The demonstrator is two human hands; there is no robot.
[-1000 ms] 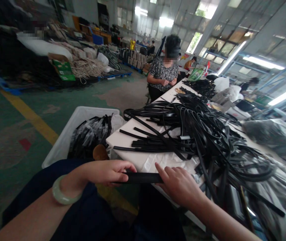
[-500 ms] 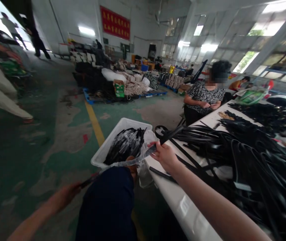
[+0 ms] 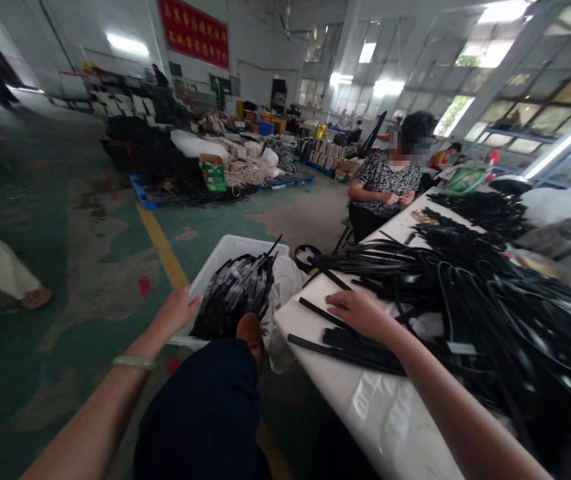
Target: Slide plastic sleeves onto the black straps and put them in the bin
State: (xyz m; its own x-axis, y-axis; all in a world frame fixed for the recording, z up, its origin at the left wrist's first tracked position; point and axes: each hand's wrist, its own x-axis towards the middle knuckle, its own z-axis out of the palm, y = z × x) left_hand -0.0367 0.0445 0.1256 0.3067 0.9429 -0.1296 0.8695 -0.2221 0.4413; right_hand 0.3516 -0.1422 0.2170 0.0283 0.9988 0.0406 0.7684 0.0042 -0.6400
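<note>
My left hand, with a pale bangle on its wrist, is over the near left rim of a white plastic bin. Its fingers are stretched out and I see nothing in them. Black straps, some in clear plastic sleeves, fill the bin. My right hand is over the white table's corner, fingers apart and slightly bent, close to the end of a loose black strap. Whether it touches the strap is hard to tell. A large heap of long black straps covers the table beyond.
White plastic sheeting hangs between bin and table. My shoe is beside the bin. A seated co-worker is at the table's far side. Goods lie on a blue pallet. Another person's leg shows at left.
The sleeved strap between my hands has left them. My left hand has moved up to the bin, my right hand rightward to the table straps. The view has turned right.
</note>
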